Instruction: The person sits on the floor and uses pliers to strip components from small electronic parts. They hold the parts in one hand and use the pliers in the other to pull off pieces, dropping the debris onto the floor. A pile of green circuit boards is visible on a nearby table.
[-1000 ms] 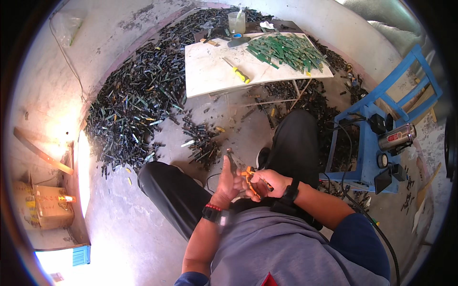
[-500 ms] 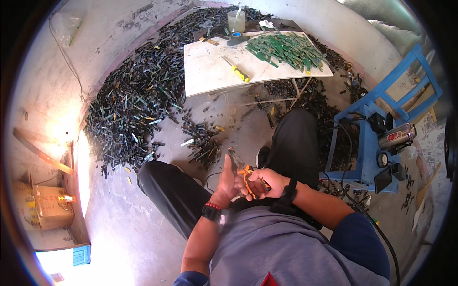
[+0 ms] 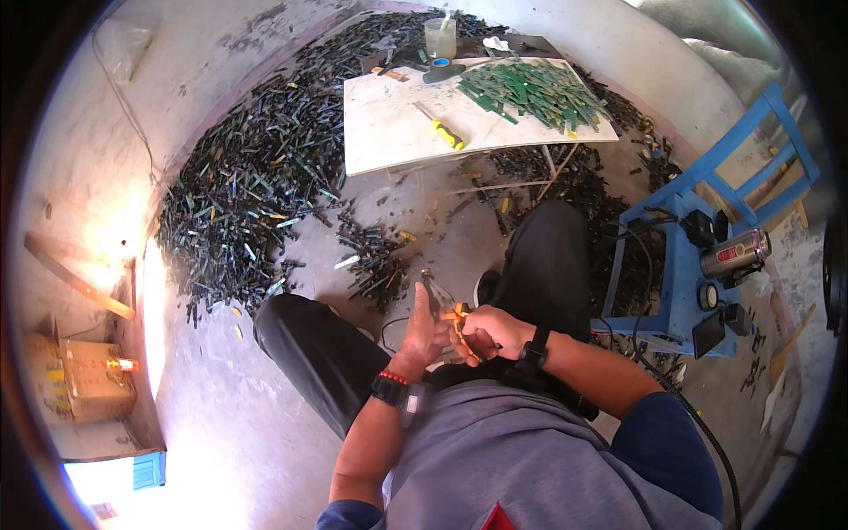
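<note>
- Two hands are held close together above the lap, the left hand (image 3: 427,338) just beside the right hand (image 3: 496,334).
- One orange tool (image 3: 458,320) is clasped in the narrow, curled grip of the right hand, its orange part turned toward the left hand; its exact kind is hidden by the fingers.
- One slim dark piece (image 3: 432,290) is seen at the left hand, sticking out past the raised thumb; whether it is pinched there or only touched cannot be told, so the left grip is left undecided.
- Two things are worn on the left wrist, one red bracelet (image 3: 394,377) and one black band (image 3: 386,389); one dark strap (image 3: 533,351) is worn on the right.
- One table (image 3: 389,137) is placed beyond the knees; on it are seen one yellow screwdriver (image 3: 447,134) and one heap of green strips (image 3: 530,93), with one cup (image 3: 440,40) at the far side.
- Many dark strips, too many to be counted, are heaped on the floor in one large pile (image 3: 256,177), with one smaller pile (image 3: 375,261) near the knees.
- One blue chair (image 3: 682,265) is set at the right, with one metal flask (image 3: 736,253) laid on it.
</note>
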The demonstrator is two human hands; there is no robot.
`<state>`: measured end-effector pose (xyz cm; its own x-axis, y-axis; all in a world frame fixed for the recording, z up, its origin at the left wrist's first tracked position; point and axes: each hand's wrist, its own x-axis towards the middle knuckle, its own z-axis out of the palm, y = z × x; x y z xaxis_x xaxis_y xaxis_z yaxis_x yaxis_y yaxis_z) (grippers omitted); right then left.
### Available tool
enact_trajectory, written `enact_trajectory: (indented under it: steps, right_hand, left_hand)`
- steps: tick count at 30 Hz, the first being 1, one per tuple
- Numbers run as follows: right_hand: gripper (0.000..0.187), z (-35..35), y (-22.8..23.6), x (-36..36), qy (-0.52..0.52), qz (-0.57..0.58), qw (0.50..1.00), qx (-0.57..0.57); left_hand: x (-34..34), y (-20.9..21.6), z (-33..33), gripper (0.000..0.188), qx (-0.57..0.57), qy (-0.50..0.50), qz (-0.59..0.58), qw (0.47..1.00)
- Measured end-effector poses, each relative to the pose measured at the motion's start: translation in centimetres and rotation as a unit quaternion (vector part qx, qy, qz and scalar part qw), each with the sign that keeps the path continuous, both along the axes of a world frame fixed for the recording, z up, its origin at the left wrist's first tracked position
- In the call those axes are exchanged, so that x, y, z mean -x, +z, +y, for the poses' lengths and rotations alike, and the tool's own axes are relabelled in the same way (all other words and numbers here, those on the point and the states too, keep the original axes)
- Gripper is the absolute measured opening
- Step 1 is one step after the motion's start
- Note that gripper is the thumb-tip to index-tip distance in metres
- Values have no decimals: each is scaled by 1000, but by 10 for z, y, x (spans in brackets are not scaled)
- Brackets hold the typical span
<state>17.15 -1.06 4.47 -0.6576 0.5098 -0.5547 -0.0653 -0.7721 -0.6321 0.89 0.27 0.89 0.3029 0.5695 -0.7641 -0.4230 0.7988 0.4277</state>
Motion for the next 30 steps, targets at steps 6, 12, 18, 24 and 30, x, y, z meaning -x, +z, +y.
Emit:
enact_trajectory:
  steps: [6, 12, 18, 24, 30]
  right_hand:
    - [24, 19, -7, -10, 112, -189, 949, -225]
    - [28, 30, 21, -17, 166, -138, 974, -71]
    - [32, 2, 3, -13, 88, 47, 991, 93]
    - [35, 1, 1, -9, 58, 147, 977, 145]
    - [37, 3, 10, -7, 50, 166, 973, 150]
  left_hand:
    - [8, -17, -3, 60, -70, -22, -80, 994]
    - [12, -24, -5, 60, -34, -9, -157, 987]
    - [9, -14, -4, 60, -14, 33, -131, 991]
    - [10, -7, -3, 58, 7, 28, -123, 992]
    - [5, 1, -3, 56, 32, 54, -137, 989]
